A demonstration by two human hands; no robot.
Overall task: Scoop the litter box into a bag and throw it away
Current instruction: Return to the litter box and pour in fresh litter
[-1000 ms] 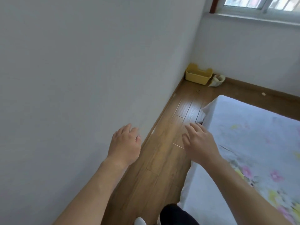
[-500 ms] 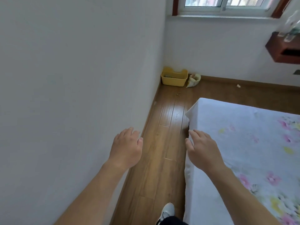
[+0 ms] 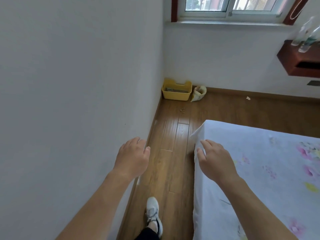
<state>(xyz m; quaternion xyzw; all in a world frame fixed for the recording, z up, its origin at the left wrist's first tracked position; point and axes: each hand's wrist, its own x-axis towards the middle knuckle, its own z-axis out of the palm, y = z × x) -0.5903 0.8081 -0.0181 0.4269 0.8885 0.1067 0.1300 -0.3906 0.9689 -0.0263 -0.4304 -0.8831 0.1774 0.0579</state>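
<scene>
Nothing of the task looks done yet. Both hands are empty: the left hand (image 3: 132, 157) hangs palm down with its fingers loosely spread beside the wall, and the right hand (image 3: 214, 160) hangs the same way, relaxed and open, over the corner of the bed (image 3: 259, 153), holding nothing. Whether its fingertips brush the sheet I cannot tell.

The yellow litter box (image 3: 176, 91) sits well ahead of both hands, on the floor (image 3: 170, 135) in the far corner under the window (image 3: 228, 6), a little nearer the left hand's side. Just to its right, touching or nearly so, lies a pale crumpled bag (image 3: 199, 93), probably the one to fill. A few small crumbs (image 3: 182, 110) lie on the boards between the hands and the box. I judge that the person is on the approach, one shoe (image 3: 153, 213) forward below the hands; scooping, bagging and throwing away are all still to come.

No scoop is visible anywhere. The box is too far off to show more than a grey layer inside; any clumps cannot be made out. The bag's opening and contents are unclear, and no bin is in view.
</scene>
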